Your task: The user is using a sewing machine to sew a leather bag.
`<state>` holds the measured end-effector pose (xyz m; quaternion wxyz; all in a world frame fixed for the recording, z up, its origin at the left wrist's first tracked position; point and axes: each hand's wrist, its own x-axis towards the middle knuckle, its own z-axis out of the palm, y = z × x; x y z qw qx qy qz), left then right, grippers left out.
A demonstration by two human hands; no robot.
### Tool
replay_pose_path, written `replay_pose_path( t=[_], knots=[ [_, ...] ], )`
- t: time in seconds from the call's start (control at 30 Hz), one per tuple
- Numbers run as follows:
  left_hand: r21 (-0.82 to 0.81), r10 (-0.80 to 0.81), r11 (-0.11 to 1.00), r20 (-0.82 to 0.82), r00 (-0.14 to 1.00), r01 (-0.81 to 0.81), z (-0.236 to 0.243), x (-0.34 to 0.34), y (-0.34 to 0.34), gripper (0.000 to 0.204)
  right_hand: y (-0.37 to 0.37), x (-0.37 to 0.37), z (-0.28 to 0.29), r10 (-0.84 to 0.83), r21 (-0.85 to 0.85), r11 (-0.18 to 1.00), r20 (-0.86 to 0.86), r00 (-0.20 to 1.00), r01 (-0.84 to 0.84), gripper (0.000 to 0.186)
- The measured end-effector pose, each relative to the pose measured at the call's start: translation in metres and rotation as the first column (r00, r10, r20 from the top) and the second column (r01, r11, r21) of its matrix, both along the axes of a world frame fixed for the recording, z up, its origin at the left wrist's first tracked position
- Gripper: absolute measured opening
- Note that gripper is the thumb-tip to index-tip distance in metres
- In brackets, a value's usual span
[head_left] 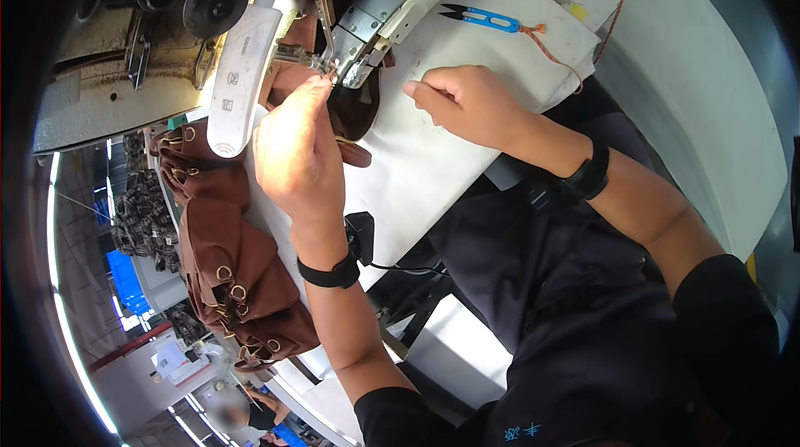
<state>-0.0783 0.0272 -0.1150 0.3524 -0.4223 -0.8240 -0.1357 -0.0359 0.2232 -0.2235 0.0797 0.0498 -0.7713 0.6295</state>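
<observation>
My left hand (298, 151) reaches up to the needle area of a sewing machine (362, 22). Its thumb and forefinger are pinched together beside the presser foot, and what they hold is too small to make out. A brown leather piece (357, 114) lies under the machine's head, close to those fingers and partly hidden by them. To the right, above the white work surface (400, 180), my right hand (471, 105) is closed with curled fingers. Anything inside it is hidden. Blue-handled thread snips (483, 19) with an orange cord lie beyond the right hand.
A white lamp (242, 84) hangs just left of my left hand. Brown leather pieces with gold-coloured rings (229, 268) are heaped along the table's left side. A reddish thread (618, 9) runs down at the far right. Another person (258, 409) is in the background at lower left.
</observation>
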Motion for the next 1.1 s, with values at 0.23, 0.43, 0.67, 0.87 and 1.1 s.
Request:
replay_pose_path(
  t=[0.23,0.43,0.67,0.87,1.1],
  knots=[
    [-0.019,0.025,1.000,0.017,1.000,-0.025,-0.0008,-0.0007,-0.0017,0.021,0.0023,0.0095,-0.0050,-0.006,0.041,0.999,-0.072,0.997,0.009,0.042],
    [-0.041,0.051,0.998,0.001,0.999,-0.051,0.0013,-0.0015,0.0006,0.020,0.0014,0.0096,-0.0021,-0.019,0.092,0.996,-0.060,0.998,0.024,0.042],
    [-0.017,0.059,0.998,0.027,0.998,-0.059,-0.0012,-0.0013,-0.0005,0.021,0.0016,0.0110,-0.0052,-0.005,0.080,0.997,-0.066,0.998,0.011,0.040],
    [0.008,0.045,0.999,0.012,0.999,-0.046,-0.0024,-0.0041,0.0008,0.021,0.0005,0.0098,-0.0047,-0.020,0.099,0.995,-0.122,0.992,0.033,0.042],
    [0.045,0.059,0.997,0.039,0.997,-0.061,-0.0047,-0.0041,-0.0001,0.021,0.0024,0.0109,-0.0054,-0.002,0.085,0.996,-0.039,0.999,0.005,0.041]
  ],
)
